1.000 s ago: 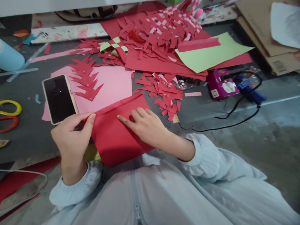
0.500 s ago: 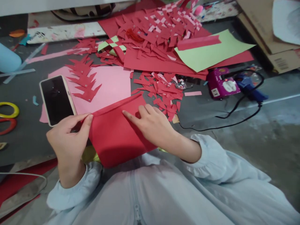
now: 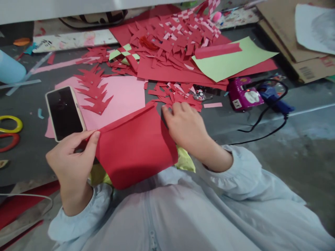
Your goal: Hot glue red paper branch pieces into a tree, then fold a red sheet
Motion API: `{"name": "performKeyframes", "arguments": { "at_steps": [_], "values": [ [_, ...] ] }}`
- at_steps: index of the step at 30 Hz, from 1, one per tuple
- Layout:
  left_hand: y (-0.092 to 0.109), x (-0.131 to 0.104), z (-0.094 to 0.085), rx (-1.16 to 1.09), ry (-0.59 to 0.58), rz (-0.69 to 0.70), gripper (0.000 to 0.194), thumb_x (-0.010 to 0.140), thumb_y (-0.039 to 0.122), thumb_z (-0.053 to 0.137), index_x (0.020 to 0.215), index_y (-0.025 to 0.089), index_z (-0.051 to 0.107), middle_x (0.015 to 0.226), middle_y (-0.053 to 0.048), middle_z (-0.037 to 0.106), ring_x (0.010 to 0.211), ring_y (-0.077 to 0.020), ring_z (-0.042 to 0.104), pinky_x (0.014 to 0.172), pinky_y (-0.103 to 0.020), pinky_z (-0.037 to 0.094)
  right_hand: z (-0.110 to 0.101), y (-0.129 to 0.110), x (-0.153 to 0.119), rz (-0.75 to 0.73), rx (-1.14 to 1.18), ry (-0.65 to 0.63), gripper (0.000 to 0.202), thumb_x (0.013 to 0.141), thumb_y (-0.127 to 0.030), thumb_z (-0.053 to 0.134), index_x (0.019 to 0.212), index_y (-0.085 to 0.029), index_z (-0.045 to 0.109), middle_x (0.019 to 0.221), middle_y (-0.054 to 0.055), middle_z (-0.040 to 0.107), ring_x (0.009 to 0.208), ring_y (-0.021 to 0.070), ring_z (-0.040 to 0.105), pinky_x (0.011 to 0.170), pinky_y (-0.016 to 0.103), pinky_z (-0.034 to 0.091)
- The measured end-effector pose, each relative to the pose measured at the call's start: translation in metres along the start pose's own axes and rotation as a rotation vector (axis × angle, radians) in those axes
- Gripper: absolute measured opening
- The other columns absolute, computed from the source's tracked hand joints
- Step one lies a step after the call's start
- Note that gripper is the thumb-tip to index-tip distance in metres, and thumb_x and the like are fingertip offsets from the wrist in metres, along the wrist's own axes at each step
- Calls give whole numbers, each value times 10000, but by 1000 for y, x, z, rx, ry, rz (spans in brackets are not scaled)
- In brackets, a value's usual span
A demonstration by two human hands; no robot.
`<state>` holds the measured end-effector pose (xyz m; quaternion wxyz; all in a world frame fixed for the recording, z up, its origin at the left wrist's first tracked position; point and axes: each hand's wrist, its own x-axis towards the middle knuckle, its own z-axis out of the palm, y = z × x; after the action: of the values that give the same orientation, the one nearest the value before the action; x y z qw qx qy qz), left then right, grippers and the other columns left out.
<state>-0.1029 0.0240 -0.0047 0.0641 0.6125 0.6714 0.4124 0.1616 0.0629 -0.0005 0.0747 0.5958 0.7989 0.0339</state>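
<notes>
A sheet of red paper (image 3: 138, 146) with a narrow fold along its top edge lies tilted in front of me, over the table's near edge. My left hand (image 3: 75, 153) pinches its upper left corner between thumb and forefinger. My right hand (image 3: 185, 127) is just beyond the sheet's right edge, fingers curled down by the pile of red paper scraps (image 3: 178, 94); what lies under them is hidden. Behind the sheet, a zigzag-cut red paper piece (image 3: 95, 90) rests on pink paper (image 3: 128, 94). A phone (image 3: 65, 113) lies close to my left hand.
Scissors (image 3: 12, 125) and a blue cylinder (image 3: 10, 68) are at the left. Green paper (image 3: 230, 61) lies on red sheets and cut pieces at the back. A purple box (image 3: 243, 94), a blue glue gun (image 3: 274, 97) with a cord, and cardboard (image 3: 288, 38) occupy the right.
My right hand has moved right, off the fold and past the sheet's right edge, and its forefinger has drawn in. My left hand still pinches the corner.
</notes>
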Motion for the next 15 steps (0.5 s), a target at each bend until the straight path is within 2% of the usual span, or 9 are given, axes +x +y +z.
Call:
{"name": "performKeyframes", "arguments": {
  "at_steps": [2, 5, 7, 10, 13, 15],
  "values": [
    [0, -1, -3, -20, 25, -5, 128, 752, 246, 762, 870, 218, 804, 774, -1, 774, 655, -144, 678, 611, -241, 494, 1, 11, 3, 42, 51, 70, 445, 908, -63, 362, 1261, -48, 631, 1018, 226, 640, 981, 330, 566, 776, 414, 444],
    [2, -1, -6, -51, 95, -6, 140, 735, 229, 770, 869, 231, 807, 766, 1, 772, 662, -154, 684, 617, -249, 497, 2, 21, 7, -29, 256, 185, 344, 930, -150, 426, 1158, -95, 678, 978, 167, 675, 936, 283, 601, 818, 392, 456],
    [6, -2, -8, -84, 149, -6, 145, 731, 210, 768, 866, 245, 808, 739, 13, 764, 642, -147, 669, 604, -249, 482, 1, 20, 9, -68, 431, 237, 297, 960, -255, 446, 1051, -133, 701, 924, 117, 700, 863, 239, 626, 766, 344, 461],
    [15, -4, -15, -138, 239, 24, 170, 720, 178, 773, 865, 259, 807, 722, 26, 755, 619, -131, 644, 588, -244, 460, -5, 15, 11, -42, 599, 349, 297, 972, -337, 443, 931, -167, 683, 816, 67, 696, 747, 193, 626, 673, 302, 441],
    [26, -5, -26, -131, 325, 68, 159, 725, 168, 766, 852, 256, 805, 710, 33, 746, 597, -115, 617, 572, -241, 444, -19, 11, 13, -4, 622, 539, 270, 958, -371, 475, 1076, -177, 621, 845, 57, 679, 758, 194, 620, 710, 321, 456],
    [34, -5, -34, -111, 388, 82, 130, 735, 195, 763, 844, 252, 803, 686, 37, 729, 572, -110, 594, 555, -246, 430, -32, 11, 13, 3, 619, 637, 326, 948, -406, 498, 1180, -184, 559, 897, 63, 667, 797, 202, 615, 751, 344, 468]
  ]
}}
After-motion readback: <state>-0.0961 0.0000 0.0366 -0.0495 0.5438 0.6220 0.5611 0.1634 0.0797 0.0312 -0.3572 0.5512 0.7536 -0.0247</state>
